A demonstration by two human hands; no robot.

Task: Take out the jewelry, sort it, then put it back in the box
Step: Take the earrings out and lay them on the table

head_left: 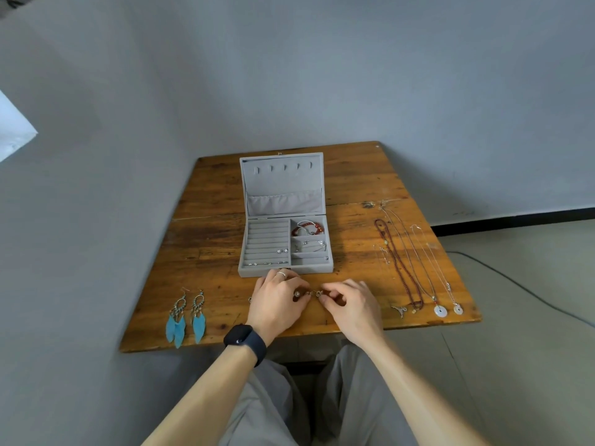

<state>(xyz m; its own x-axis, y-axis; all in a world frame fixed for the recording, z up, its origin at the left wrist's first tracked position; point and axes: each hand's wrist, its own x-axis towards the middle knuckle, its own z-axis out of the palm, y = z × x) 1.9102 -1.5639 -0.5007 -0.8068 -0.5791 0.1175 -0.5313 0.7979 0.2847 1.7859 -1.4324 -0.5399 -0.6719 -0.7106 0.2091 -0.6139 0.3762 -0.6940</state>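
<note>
A grey velvet jewelry box (285, 272) stands open in the middle of the wooden table (206, 252). Its right compartments hold a red bead bracelet (309, 228) and a silver bangle (313, 244); small silver studs (282, 251) sit in the ring slots. Just in front of the box, my left hand (277, 300) and my right hand (349, 300) each pinch a small silver earring (314, 293) between their fingertips. The two pieces nearly touch. Part of each is hidden by my fingers.
Two blue feather earrings (185, 315) lie at the front left of the table. Several necklaces (415, 262), one of dark red beads and some with white round pendants, lie in rows at the right. A black cable (515, 284) runs over the floor at right.
</note>
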